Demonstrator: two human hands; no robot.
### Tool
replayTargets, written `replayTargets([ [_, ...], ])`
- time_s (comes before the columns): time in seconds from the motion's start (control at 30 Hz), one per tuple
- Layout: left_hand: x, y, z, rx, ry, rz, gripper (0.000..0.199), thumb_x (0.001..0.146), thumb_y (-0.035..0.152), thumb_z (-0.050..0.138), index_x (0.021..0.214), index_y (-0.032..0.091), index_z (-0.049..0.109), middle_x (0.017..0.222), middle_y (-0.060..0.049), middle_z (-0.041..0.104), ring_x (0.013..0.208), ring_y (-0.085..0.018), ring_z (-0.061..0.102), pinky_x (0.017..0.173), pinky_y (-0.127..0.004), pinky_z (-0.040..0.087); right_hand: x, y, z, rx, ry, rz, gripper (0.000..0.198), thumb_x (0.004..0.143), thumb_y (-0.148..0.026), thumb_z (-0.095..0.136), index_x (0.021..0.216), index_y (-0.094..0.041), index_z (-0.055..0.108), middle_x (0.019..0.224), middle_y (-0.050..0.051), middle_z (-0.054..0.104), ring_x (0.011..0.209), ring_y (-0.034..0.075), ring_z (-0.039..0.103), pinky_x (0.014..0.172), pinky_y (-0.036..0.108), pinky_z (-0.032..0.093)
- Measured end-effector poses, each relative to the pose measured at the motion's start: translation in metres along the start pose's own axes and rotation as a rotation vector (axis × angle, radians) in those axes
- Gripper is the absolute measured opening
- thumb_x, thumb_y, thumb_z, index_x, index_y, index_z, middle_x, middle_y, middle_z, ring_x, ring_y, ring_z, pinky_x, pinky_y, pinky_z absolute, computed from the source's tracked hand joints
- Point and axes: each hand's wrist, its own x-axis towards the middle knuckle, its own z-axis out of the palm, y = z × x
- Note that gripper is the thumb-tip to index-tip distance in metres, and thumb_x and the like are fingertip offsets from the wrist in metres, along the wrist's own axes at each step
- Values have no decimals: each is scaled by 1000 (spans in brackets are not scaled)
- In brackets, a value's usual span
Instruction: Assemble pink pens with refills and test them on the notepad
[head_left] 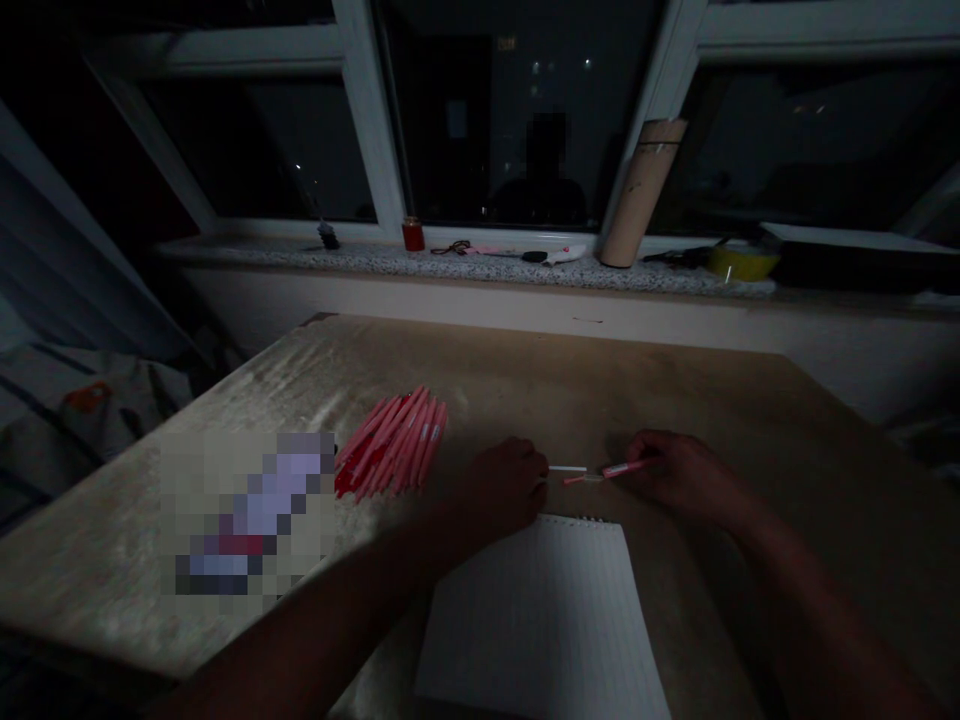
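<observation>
My right hand (675, 475) is closed around a pink pen barrel (622, 467), which points left over the table. My left hand (510, 485) has its fingers curled together, and a thin white pen refill (568, 468) sticks out from them to the right. Between the two hands, just below the refill, lies a small pink pen part with a clear end (583, 479). A spiral notebook with lined pages (547, 620) lies open below my hands. To the left of my left hand is a pile of pink pens (397, 440).
On the table (525, 370), a blurred-out long object (255, 510) lies at the left. Beyond the table, the windowsill (360, 258) carries a small red jar (412, 234), a tall cardboard tube (643, 195) and a yellow tape roll (742, 263). The room is dim.
</observation>
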Motion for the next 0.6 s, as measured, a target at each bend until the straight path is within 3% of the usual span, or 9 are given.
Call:
replayTargets([
  [0.3, 33, 17, 20, 50, -56, 20, 16, 82, 29, 50, 85, 16, 59, 87, -7, 58, 84, -19, 54, 71, -29, 46, -2, -6, 7, 121, -65, -79, 0, 68, -20, 56, 68, -20, 56, 61, -3, 57, 55, 12, 52, 50, 22, 36],
  [0.47, 32, 15, 17, 85, -90, -36, 17, 81, 28, 51, 81, 15, 62, 84, -6, 59, 83, -18, 56, 69, -28, 45, -2, -15, 18, 133, -146, -143, 3, 65, -16, 57, 67, -19, 56, 65, -2, 59, 57, 11, 52, 51, 21, 35],
  [0.6, 29, 13, 15, 101, -103, -29, 21, 83, 30, 48, 79, 15, 63, 80, -6, 59, 79, -18, 56, 65, -28, 44, -2, -15, 17, 92, -142, -146, 7, 68, -24, 60, 66, -19, 58, 66, -1, 59, 58, 12, 52, 52, 22, 35],
])
